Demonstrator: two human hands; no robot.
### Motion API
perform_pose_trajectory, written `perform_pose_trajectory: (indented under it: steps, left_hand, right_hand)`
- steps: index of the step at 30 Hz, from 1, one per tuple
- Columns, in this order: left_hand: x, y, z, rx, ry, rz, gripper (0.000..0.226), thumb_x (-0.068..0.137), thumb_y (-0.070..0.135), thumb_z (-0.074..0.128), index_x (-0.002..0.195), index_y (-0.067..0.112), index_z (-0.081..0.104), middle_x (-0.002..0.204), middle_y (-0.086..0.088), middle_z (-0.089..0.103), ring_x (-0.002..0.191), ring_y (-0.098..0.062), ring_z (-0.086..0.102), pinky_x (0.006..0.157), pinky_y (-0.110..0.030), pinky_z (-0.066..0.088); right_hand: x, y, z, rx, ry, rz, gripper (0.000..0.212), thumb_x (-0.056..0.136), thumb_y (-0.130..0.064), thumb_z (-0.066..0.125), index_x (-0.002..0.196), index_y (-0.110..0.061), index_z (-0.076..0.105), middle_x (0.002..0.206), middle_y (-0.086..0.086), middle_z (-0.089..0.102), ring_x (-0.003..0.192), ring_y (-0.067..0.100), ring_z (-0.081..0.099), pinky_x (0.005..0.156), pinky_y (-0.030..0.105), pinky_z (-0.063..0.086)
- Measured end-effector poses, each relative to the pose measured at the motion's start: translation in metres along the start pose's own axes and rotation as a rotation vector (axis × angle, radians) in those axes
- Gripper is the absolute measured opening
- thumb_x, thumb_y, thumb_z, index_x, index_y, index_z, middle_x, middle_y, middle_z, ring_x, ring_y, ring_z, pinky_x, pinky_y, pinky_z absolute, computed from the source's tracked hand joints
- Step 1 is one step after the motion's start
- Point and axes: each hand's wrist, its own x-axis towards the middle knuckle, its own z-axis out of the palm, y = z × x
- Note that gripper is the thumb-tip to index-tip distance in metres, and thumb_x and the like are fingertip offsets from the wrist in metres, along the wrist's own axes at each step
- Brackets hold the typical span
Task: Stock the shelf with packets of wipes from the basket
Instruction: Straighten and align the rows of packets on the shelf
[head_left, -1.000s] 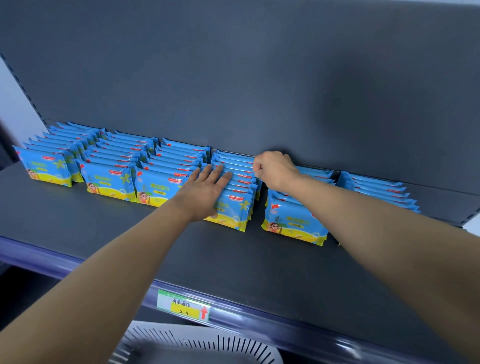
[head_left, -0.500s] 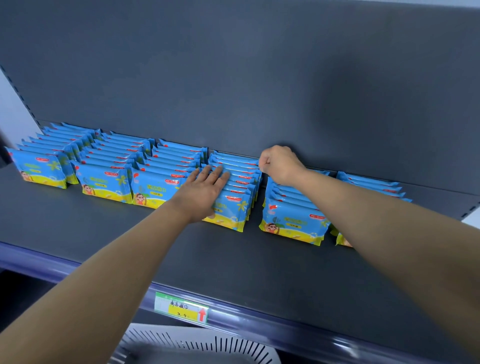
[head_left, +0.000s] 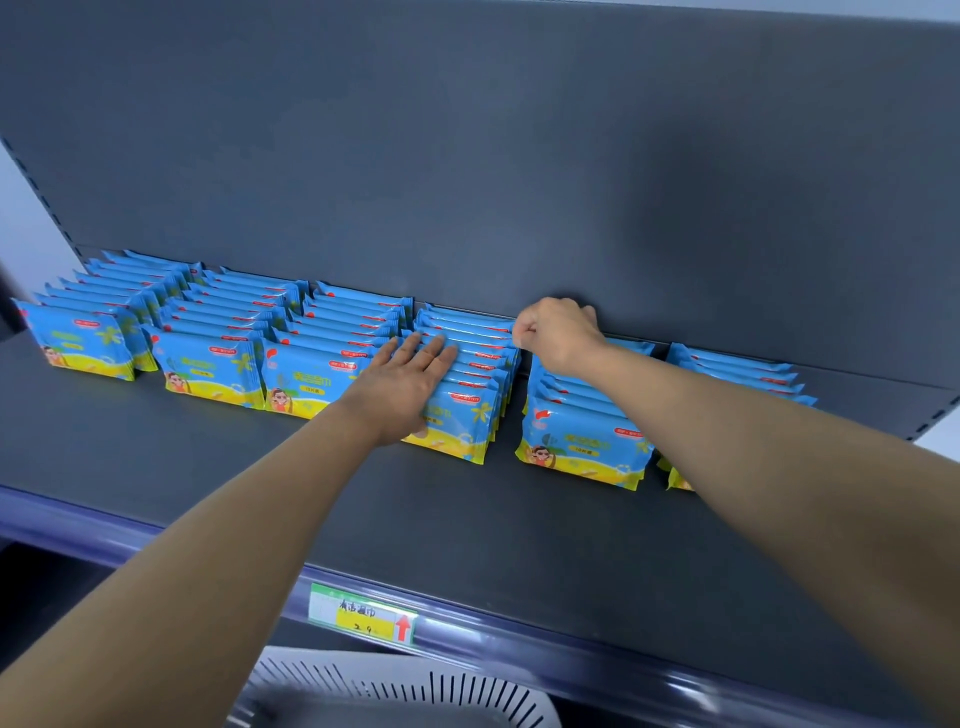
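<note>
Six rows of blue-and-yellow plastic wipe packets (head_left: 582, 447) line dark grey shelf's (head_left: 519, 530) back edge, well behind front edge; left hand (head_left: 405, 379) flat atop fourth row; right hand (head_left: 558, 332) curled at fifth's rear, hold unclear; front-edge green-yellow price label (head_left: 363, 616), red arrow; white slotted basket (head_left: 395, 691) below.

Both bare forearms reach forward and up, converging slightly. The left forearm (head_left: 234, 519) runs from the lower left, and the left hand (head_left: 410, 379) lies palm down with its fingers straight and close together. The right forearm (head_left: 753, 441) comes in from the right. The right hand (head_left: 558, 332) sits farther forward, knuckles up, fingers curled into a loose fist.
</note>
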Motion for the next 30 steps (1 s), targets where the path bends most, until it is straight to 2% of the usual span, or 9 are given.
perform_pose_trajectory:
  steps: [1,3,5,11,16,21,25,30]
  left_hand:
    - [0.000,0.000,0.000,0.008,0.000,-0.002,0.099,0.087,0.030,0.062,0.147,0.017,-0.016,0.156,-0.004,-0.016,0.144,-0.025,-0.013,0.118,-0.040,-0.006]
    - [0.000,0.001,0.000,0.026,0.001,-0.006,0.099,0.087,0.031,0.061,0.147,0.017,-0.016,0.156,-0.004,-0.017,0.144,-0.025,-0.013,0.117,-0.040,-0.006]
    - [0.000,0.002,0.000,0.040,-0.001,-0.014,0.099,0.087,0.031,0.061,0.147,0.017,-0.016,0.156,-0.004,-0.017,0.144,-0.026,-0.012,0.117,-0.041,-0.006]
    - [-0.004,0.011,-0.004,0.183,0.042,-0.039,0.097,0.086,0.035,0.060,0.147,0.015,-0.012,0.158,-0.005,-0.008,0.145,-0.026,-0.005,0.116,-0.043,-0.004]
    - [-0.016,0.017,-0.009,0.234,0.102,-0.041,0.090,0.090,0.035,0.055,0.147,0.011,-0.010,0.157,-0.009,-0.005,0.145,-0.027,-0.002,0.116,-0.043,-0.003]
    - [-0.035,0.033,-0.016,0.224,0.251,0.053,0.074,0.093,0.034,0.050,0.148,0.009,0.006,0.153,-0.012,0.016,0.142,-0.028,0.015,0.117,-0.040,0.004]
    - [-0.062,0.048,-0.015,0.190,0.359,0.192,0.054,0.093,0.028,0.048,0.140,0.010,0.028,0.137,-0.009,0.039,0.128,-0.027,0.035,0.114,-0.036,0.014]
    - [-0.107,0.056,-0.012,0.138,0.404,0.301,0.047,0.092,0.027,0.049,0.134,0.009,0.038,0.129,-0.009,0.047,0.120,-0.027,0.041,0.107,-0.035,0.023]
  right_hand:
    - [-0.002,0.000,-0.001,-0.003,0.014,-0.004,0.031,0.087,0.002,0.044,0.074,-0.019,0.063,0.088,0.000,0.066,0.090,0.024,0.057,0.089,0.036,0.032]
    - [-0.008,-0.002,-0.003,0.002,0.068,-0.024,0.029,0.092,-0.004,0.043,0.092,-0.019,0.067,0.096,-0.001,0.068,0.096,0.024,0.057,0.090,0.036,0.032]
    - [-0.015,-0.005,-0.005,0.008,0.111,-0.058,0.028,0.094,-0.007,0.042,0.100,-0.017,0.067,0.100,0.000,0.069,0.099,0.024,0.058,0.091,0.036,0.033]
    - [-0.048,0.005,-0.018,-0.105,0.100,-0.149,0.024,0.094,-0.016,0.044,0.089,-0.010,0.067,0.089,0.008,0.068,0.094,0.030,0.056,0.085,0.038,0.043]
    - [-0.083,0.022,-0.028,-0.194,0.040,-0.111,0.034,0.093,-0.036,0.049,0.116,-0.014,0.061,0.116,0.009,0.061,0.112,0.029,0.049,0.095,0.041,0.039]
    - [-0.122,0.028,-0.027,-0.238,0.079,-0.037,0.032,0.093,-0.030,0.048,0.117,-0.012,0.059,0.119,0.010,0.059,0.114,0.029,0.047,0.096,0.039,0.035]
    - [-0.157,0.011,-0.023,-0.246,0.099,-0.005,0.033,0.093,-0.029,0.048,0.121,-0.014,0.056,0.124,0.009,0.056,0.120,0.028,0.045,0.097,0.039,0.033]
    - [-0.200,-0.019,-0.014,-0.316,0.100,0.008,0.034,0.094,-0.033,0.048,0.121,-0.013,0.054,0.124,0.008,0.055,0.123,0.028,0.044,0.099,0.040,0.033]
